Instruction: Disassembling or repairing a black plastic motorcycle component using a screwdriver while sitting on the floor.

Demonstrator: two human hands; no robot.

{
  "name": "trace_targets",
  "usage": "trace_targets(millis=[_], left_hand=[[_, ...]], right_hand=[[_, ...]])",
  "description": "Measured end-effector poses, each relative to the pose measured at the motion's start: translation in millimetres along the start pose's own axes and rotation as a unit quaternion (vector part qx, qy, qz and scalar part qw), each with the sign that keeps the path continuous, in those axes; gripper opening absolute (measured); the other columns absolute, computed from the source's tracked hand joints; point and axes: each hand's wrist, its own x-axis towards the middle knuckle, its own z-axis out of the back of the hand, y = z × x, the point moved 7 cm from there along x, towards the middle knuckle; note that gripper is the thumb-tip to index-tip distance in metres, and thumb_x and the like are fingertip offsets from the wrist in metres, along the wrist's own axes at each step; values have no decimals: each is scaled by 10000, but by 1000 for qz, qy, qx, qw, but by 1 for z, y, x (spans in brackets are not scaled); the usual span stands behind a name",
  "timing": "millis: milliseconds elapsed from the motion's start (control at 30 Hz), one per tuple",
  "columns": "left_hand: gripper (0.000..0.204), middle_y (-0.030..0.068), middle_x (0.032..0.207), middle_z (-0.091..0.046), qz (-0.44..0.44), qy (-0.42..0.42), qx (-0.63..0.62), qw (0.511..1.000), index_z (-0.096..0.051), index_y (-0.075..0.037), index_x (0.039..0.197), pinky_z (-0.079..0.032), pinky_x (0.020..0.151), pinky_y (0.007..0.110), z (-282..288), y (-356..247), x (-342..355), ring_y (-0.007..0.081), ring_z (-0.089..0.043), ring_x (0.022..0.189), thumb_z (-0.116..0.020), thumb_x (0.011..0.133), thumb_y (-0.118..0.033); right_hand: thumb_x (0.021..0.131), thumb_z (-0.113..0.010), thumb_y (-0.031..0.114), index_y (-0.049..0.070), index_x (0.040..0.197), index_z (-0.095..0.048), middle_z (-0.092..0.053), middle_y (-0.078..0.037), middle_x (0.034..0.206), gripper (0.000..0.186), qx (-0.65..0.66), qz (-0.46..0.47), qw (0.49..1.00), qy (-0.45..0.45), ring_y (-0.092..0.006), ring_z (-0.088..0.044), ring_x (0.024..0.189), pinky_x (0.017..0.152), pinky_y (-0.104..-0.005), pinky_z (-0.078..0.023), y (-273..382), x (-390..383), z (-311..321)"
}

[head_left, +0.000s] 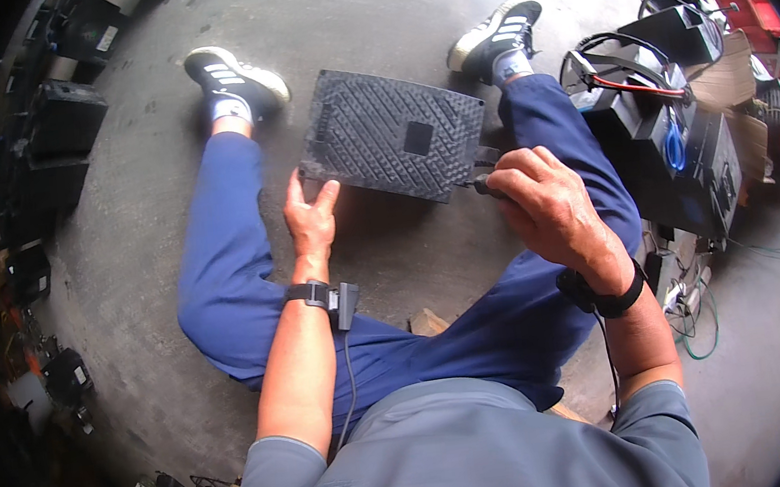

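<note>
Box (379, 135), one, upper centre, below two shoes (232, 75), is held by the left hand (312, 220), fingers wide, while the right hand (549, 200), fingers narrow, pinches one dark piece (483, 185).

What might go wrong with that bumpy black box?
The box might slip, since the left hand seems to steady only its near left corner. The right hand, gripping a dark object by the box's right side, might slip and scrape. The thin cable from the left wrist band might snag.

Left fingers (294, 189) apart, right fingers (518, 173) curled
</note>
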Motion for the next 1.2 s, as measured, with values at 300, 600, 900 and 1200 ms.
trace_targets(millis=[300, 600, 900, 1200], left_hand=[[569, 101, 1199, -661, 10, 2, 5, 1000, -530, 34, 1350, -454, 972, 312, -1, 2, 2, 182, -605, 1077, -764, 854, -117], [570, 109, 1185, -673, 8, -17, 47, 999, -540, 30, 1339, -462, 968, 328, 3, 0, -1, 195, -617, 1074, -772, 847, -139], [670, 253, 1387, -496, -195, -103, 296, 929, -489, 40, 1338, -387, 1093, 449, -9, -58, -20, 410, -458, 1310, -796, 770, -139], [535, 116, 1144, -621, -267, 62, 303, 913, -615, -18, 1232, -532, 772, 332, -64, -86, -49, 219, -620, 851, -812, 746, -123]], right_hand=[[772, -681, -46, 34, 1043, -628, -622, -125, 998, 287, 60, -103, 991, -63, -311, -649, 854, 732, -360, -535, -18, -13, 53], [845, -695, 0, 33, 1119, -628, -636, -61, 1004, 284, 85, -159, 979, -93, -166, -620, 842, 768, -266, -498, -37, -20, 50], [960, -649, 105, 15, 1213, -603, -660, -29, 1030, 272, 464, -335, 811, -119, -85, -624, 892, 774, -243, -532, -119, -62, -37], [969, -639, 120, 9, 1226, -595, -658, -31, 1022, 283, 499, -311, 799, -127, -84, -625, 875, 755, -239, -531, -116, -52, -46]])
